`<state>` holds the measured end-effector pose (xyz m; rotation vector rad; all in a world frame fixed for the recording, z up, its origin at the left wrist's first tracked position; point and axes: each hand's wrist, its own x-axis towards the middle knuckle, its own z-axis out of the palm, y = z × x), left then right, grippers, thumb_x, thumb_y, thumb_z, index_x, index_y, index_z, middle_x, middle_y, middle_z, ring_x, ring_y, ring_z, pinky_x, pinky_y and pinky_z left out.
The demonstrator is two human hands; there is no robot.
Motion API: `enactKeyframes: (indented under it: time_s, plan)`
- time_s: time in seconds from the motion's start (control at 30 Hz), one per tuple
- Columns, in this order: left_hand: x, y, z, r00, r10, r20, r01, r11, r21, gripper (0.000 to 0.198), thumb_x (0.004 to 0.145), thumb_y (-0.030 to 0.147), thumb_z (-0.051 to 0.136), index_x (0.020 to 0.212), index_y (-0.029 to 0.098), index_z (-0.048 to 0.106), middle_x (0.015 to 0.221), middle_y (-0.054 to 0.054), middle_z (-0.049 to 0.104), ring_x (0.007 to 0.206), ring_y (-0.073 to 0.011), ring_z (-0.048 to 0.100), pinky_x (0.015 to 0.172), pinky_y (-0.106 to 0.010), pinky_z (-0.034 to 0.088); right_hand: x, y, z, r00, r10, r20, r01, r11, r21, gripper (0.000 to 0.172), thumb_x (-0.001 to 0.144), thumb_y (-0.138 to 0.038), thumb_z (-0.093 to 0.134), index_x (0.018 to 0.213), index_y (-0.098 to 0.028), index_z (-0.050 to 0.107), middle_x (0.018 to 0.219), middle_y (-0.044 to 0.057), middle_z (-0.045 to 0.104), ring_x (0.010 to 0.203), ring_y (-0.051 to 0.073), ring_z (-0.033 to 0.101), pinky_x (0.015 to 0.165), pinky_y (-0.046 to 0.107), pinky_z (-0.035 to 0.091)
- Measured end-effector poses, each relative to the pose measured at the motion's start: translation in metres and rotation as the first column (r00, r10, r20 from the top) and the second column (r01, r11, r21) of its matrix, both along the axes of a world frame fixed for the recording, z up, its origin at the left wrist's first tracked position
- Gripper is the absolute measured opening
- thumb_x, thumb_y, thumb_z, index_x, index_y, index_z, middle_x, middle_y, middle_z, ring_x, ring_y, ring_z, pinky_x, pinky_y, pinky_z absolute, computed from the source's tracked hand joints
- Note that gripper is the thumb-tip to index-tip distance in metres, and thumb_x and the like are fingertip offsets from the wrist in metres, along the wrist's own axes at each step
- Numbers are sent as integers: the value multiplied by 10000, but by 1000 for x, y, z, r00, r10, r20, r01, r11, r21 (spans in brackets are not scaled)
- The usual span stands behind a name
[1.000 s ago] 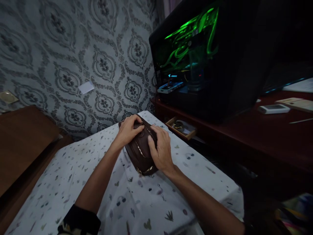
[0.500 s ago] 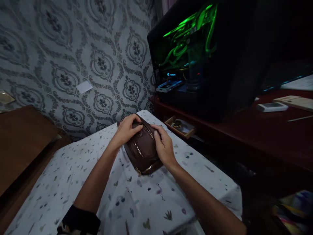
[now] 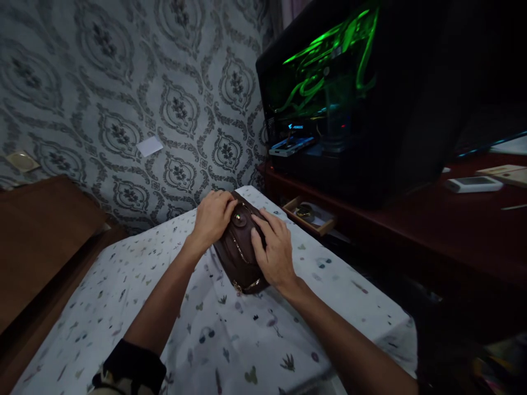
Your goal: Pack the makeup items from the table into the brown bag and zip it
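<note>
A dark brown leather-like bag (image 3: 247, 241) with gold zips and a round metal fitting on its front lies on the white patterned cloth (image 3: 173, 307). My left hand (image 3: 214, 216) is closed over the bag's upper left edge, thumb close to the round fitting. On the other side, my right hand (image 3: 274, 247) curves around the right edge, its fingers and thumb resting on the front. A gold zip pull hangs at the bag's lower corner. Parts of the upper zip are hidden by my fingers.
Behind the bag on the right, a dark computer case (image 3: 329, 99) with green lights stands on a reddish desk (image 3: 444, 230). A small wooden tray (image 3: 317, 222) juts out below the desk edge. At the left is a brown wooden panel (image 3: 45, 236).
My right hand has shifted further over the bag's front, fingers now across the upper zip. My left hand has drawn back slightly, uncovering the round fitting. The view has turned slightly left.
</note>
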<state>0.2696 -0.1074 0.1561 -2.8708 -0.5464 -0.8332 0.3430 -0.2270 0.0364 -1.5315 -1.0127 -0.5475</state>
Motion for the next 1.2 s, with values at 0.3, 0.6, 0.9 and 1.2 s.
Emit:
enactKeyframes:
  time_s: [0.3,0.6,0.9,1.2]
  plan:
    - [18,-14,2,998,2,-59,-4,999,-43,274,1025,285,434,835,198,612,874,-58,670,885,-229,605,805,-338,422,0,1,-2,999,-17,31,17,1000,-5,392,1038,-310,391,1335,-193,617,1390,136,592,1264,292,526,1047,513,447]
    - [3,-2,0,973,-221,64,229,961,-156,237,1002,299,478,810,212,587,847,-18,657,877,-192,573,825,-309,431,0,1,-2,1000,-10,6,10,1000,-23,412,1037,-322,378,1364,-211,603,1409,134,579,1281,289,520,1070,520,429]
    - [-28,54,-14,985,69,160,-30,972,-234,164,821,108,527,893,198,643,917,-28,703,873,-183,619,811,-281,448,-5,-4,2,986,1,167,9,998,-56,423,1021,-309,433,1419,-219,545,1443,128,570,1404,287,447,1129,502,354]
    - [-25,45,-10,981,114,159,-77,972,-222,207,888,189,471,745,199,620,731,-12,661,740,-176,587,687,-261,381,-6,-5,3,971,-8,238,26,997,-73,471,946,-398,543,1374,-203,571,1434,155,559,1394,337,445,1114,531,366]
